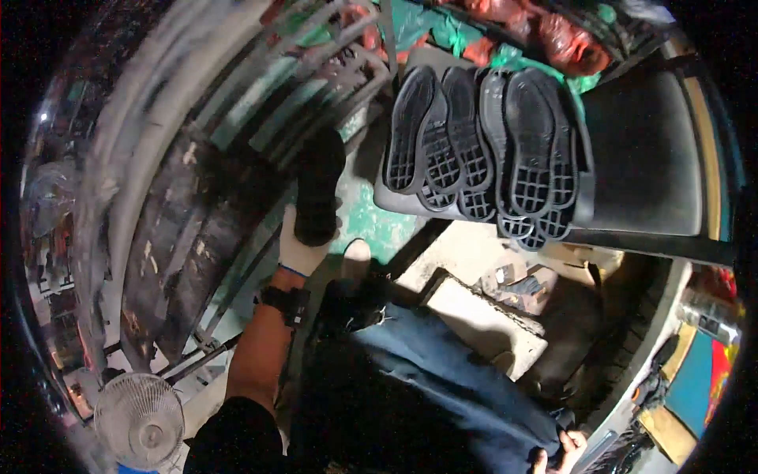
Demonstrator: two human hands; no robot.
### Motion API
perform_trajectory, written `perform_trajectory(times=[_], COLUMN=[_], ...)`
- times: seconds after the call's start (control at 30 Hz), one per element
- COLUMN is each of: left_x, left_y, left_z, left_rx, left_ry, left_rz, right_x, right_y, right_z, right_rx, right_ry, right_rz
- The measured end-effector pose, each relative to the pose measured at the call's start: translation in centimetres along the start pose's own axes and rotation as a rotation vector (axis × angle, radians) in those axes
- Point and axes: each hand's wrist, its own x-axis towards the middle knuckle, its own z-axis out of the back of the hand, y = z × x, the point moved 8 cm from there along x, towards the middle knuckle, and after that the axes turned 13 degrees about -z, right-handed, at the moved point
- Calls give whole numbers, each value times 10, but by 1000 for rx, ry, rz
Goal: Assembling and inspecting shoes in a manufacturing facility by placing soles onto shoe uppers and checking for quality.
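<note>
From the head view I see the left hand (302, 251) in a white glove with a blue cuff, extended forward and up from a bare forearm that carries a black wrist strap (286, 304). The hand is closed around the lower end of a black shoe sole (319, 188), which stands roughly upright above the glove and is blurred, so I cannot read its tread.

To the right of the held sole, a dark tray (643, 158) carries a row of black shoe soles (482, 146), tread side up, overlapping one another like tiles. The held sole is near this row but apart from it.

The right hand (562, 452) shows only at the lower edge, bare, fingers curled against blue denim (442, 371) on my leg; I cannot tell whether it grips the cloth or merely rests on it.

Below the tray lies a pale block (489, 320) with scraps beside it. A green painted surface (371, 217) shows between the left hand and the tray. A small white fan (138, 419) sits at lower left. Red and green bags (553, 35) lie beyond the tray.
</note>
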Motion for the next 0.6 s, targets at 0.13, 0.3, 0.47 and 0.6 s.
perform_trajectory(times=[0.13, 0.3, 0.47, 0.6], left_x=[27, 118, 166, 159], left_y=[17, 54, 85, 91], left_z=[-113, -83, -55, -102], left_rx=[513, 694, 1131, 999], left_ry=[200, -18, -62, -33], left_rz=[-112, -70, 0, 130], right_x=[-9, -9, -1, -4], right_y=[-2, -3, -9, -10], right_z=[10, 8, 3, 8], right_rx=[60, 145, 154, 129], right_ry=[-77, -79, -99, -102], right_rz=[61, -47, 8, 1])
